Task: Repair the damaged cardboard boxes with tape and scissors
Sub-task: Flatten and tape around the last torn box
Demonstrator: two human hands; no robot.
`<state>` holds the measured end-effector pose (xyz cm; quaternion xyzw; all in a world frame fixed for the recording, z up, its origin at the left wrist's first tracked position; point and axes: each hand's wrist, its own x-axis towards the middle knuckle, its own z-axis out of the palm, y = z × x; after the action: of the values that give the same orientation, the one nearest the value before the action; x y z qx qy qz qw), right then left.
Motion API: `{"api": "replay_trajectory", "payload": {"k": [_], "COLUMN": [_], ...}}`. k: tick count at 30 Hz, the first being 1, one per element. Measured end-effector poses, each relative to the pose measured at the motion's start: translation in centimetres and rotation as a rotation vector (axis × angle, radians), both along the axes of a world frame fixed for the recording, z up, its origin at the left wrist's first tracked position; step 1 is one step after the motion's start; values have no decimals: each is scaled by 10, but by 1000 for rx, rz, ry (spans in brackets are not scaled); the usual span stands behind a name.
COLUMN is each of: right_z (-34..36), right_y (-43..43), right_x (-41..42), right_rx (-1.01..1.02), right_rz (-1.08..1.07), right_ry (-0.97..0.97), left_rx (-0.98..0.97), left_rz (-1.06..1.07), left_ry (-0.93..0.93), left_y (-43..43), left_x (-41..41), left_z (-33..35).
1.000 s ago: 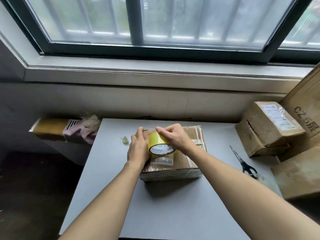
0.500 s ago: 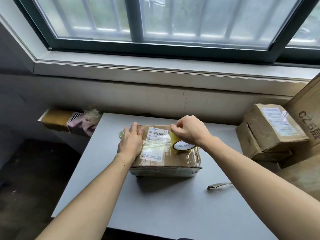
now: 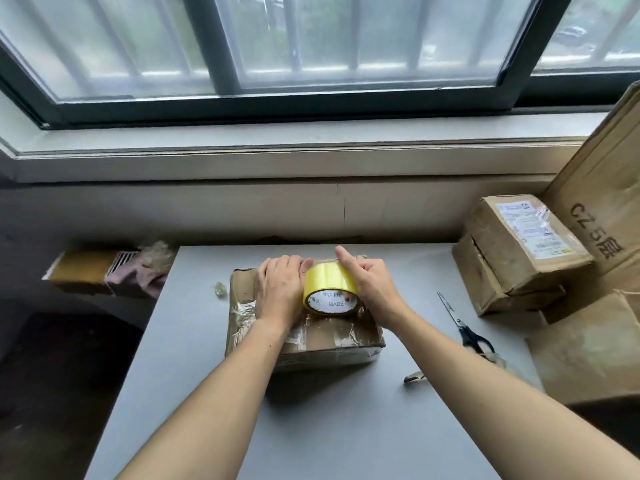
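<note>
A worn cardboard box (image 3: 339,336) with old tape and a label lies in the middle of the grey table (image 3: 329,427). On its top stands a yellow tape roll (image 3: 329,284), its white core facing me. My right hand (image 3: 372,282) grips the roll from the right, thumb pointing up. My left hand (image 3: 282,287) lies flat on the box top just left of the roll, fingers reaching the far edge. Black-handled scissors (image 3: 462,325) lie on the table to the right of the box.
Several cardboard boxes (image 3: 519,251) are stacked at the right edge of the table. A scrap of tape (image 3: 414,377) lies near my right forearm, and a small clear wad (image 3: 220,289) left of the box. A windowsill and wall run behind the table.
My right hand brought the tape roll back from the box's right side to the middle. My left hand slid right along the box top, close to the roll.
</note>
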<state>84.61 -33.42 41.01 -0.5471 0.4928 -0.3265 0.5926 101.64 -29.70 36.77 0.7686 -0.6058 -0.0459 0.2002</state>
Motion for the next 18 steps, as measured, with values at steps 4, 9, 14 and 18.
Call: {"api": "replay_trajectory", "payload": {"k": [4, 9, 14, 18], "right_z": [17, 45, 31, 23], "right_y": [-11, -32, -33, -34], "right_x": [7, -23, -50, -57], "right_rx": [-118, -450, -520, -491], "right_rz": [97, 229, 185, 111], "right_ry": [139, 623, 750, 625], "left_rx": [-9, -79, 35, 134], "left_rz": [5, 23, 39, 24], "left_ry": [-92, -89, -106, -56], "left_y": [-2, -2, -7, -19], "left_x": [-2, -1, -4, -24], "left_z": [-7, -11, -6, 6]}}
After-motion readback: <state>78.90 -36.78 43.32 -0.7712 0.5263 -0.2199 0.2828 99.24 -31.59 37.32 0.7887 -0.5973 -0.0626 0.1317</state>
